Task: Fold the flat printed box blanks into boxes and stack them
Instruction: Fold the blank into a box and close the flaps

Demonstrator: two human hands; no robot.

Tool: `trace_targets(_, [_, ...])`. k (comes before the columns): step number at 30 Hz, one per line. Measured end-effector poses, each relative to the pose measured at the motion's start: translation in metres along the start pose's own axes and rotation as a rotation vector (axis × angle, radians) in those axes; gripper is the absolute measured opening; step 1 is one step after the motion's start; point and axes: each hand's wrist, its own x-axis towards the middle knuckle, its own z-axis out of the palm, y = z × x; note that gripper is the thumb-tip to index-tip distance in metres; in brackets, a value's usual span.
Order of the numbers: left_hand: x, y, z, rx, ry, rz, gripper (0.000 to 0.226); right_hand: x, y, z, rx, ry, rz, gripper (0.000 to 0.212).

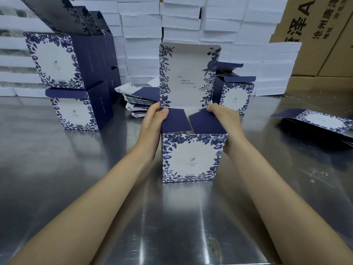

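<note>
A blue-and-white floral printed box [192,158] stands upright on the steel table [76,188] in front of me. Its lid panel sticks straight up at the back, and its two dark blue side flaps lie folded inward over the opening. My left hand [152,119] grips the box's left top corner, thumb on the left flap. Across from it, my right hand [226,121] grips the right top corner with fingers on the right flap. A pile of flat blanks [139,98] lies behind the box. Folded boxes [74,109] are stacked at the left.
Another folded box [235,94] stands behind at the right. A flat blank [317,123] lies at the right edge. White foam cartons [181,25] are piled along the back, with brown cardboard cartons [321,35] at the far right.
</note>
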Motion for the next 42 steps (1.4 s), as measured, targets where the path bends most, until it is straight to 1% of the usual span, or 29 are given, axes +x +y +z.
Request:
trace_targets(3, [0.0, 0.003, -0.001, 0.006, 0.029, 0.022, 0.023, 0.002, 0.003, -0.001, 0.046, -0.057, 0.007, 0.019])
trace_targets(6, [0.001, 0.004, -0.003, 0.007, 0.064, 0.035, 0.02, 0.009, 0.006, -0.004, 0.024, -0.11, -0.032, 0.023])
trace_targets(9, [-0.001, 0.004, 0.0, 0.024, 0.096, 0.066, 0.015, 0.009, 0.005, -0.004, 0.03, -0.118, -0.041, 0.029])
trace_targets(14, [0.0, -0.002, -0.003, 0.088, 0.11, 0.12, 0.033, 0.01, 0.005, -0.008, 0.038, -0.093, -0.049, 0.031])
trace_targets(16, [0.001, -0.005, -0.006, 0.105, 0.107, 0.129, 0.044, 0.01, 0.004, -0.008, 0.03, -0.118, -0.049, 0.027])
trace_targets(18, [0.002, -0.007, -0.008, 0.097, 0.098, 0.134, 0.052, 0.013, 0.004, -0.007, -0.013, -0.14, -0.056, 0.019])
trace_targets(20, [0.003, -0.006, -0.008, 0.057, 0.101, 0.112, 0.052, 0.015, 0.005, -0.005, -0.054, -0.098, -0.085, 0.012])
trace_targets(21, [0.004, -0.005, -0.007, 0.023, 0.112, 0.091, 0.048, 0.016, 0.006, -0.004, -0.077, -0.079, -0.127, 0.009])
trace_targets(23, [0.006, -0.002, -0.005, -0.058, 0.146, 0.04, 0.038, 0.016, 0.009, -0.003, -0.087, -0.108, -0.214, 0.017])
trace_targets(25, [0.007, 0.001, -0.006, -0.106, 0.187, 0.017, 0.034, 0.014, 0.012, -0.003, -0.055, -0.163, -0.23, 0.02])
trace_targets(28, [0.01, 0.007, -0.011, -0.071, 0.211, 0.019, 0.045, 0.011, 0.013, -0.002, -0.025, -0.193, -0.211, 0.02])
trace_targets(32, [0.006, 0.015, -0.011, -0.019, 0.216, 0.074, 0.054, 0.011, 0.013, 0.002, 0.009, -0.167, -0.175, 0.02])
trace_targets(36, [0.007, 0.017, -0.009, -0.036, 0.191, 0.13, 0.061, 0.012, 0.016, 0.002, 0.008, -0.151, -0.191, 0.02])
trace_targets(39, [0.007, 0.014, -0.009, -0.01, 0.196, 0.173, 0.056, 0.011, 0.017, 0.004, 0.003, -0.142, -0.234, 0.026])
trace_targets(42, [0.006, 0.012, -0.007, 0.04, 0.198, 0.214, 0.039, 0.011, 0.016, 0.004, 0.022, -0.185, -0.286, 0.025])
